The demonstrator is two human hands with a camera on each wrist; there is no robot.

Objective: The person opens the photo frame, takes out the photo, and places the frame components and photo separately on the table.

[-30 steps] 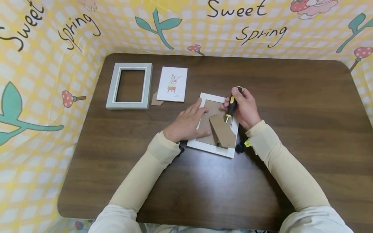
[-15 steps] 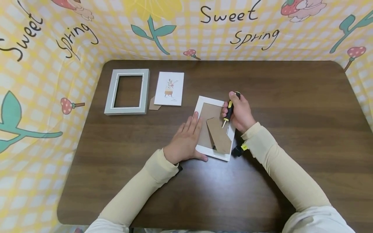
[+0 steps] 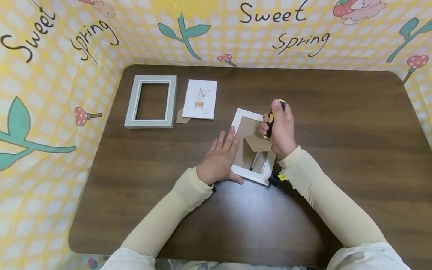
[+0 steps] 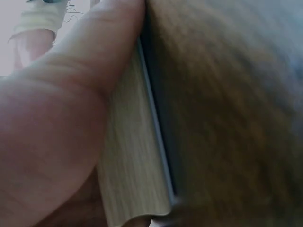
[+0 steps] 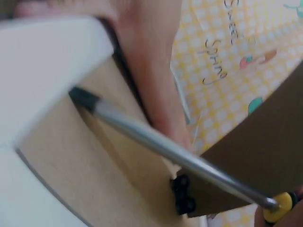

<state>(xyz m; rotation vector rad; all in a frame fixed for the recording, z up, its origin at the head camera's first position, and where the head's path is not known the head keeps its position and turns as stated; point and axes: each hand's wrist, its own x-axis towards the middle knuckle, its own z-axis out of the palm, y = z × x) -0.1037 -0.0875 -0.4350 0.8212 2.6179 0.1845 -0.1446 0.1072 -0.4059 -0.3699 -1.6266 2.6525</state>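
A picture frame with a white border [image 3: 251,175] lies face down, its brown backing board [image 3: 246,125] showing and the stand flap [image 3: 257,143] raised off it. My left hand [image 3: 217,161] lies along the frame's left side with fingers straight, its thumb at the near edge. In the left wrist view the thumb [image 4: 71,61] runs along the frame's side [image 4: 132,151]. My right hand [image 3: 282,129] grips a screwdriver [image 3: 271,122] by its black and yellow handle. Its dark tip meets the seam between backing and border in the right wrist view, the metal shaft [image 5: 156,142] crossing in front of the flap.
A second, pale grey frame [image 3: 129,101] lies at the back left. Beside it a white card with a plant drawing [image 3: 199,99] partly covers a brown cardboard piece [image 3: 182,117]. A yellow checked cloth [image 3: 141,41] stands around the brown table [image 3: 337,112].
The stand flap has lifted from leaning low to standing up. The screwdriver's tip has moved toward the near edge. My left hand slid off the backing to the frame's side.
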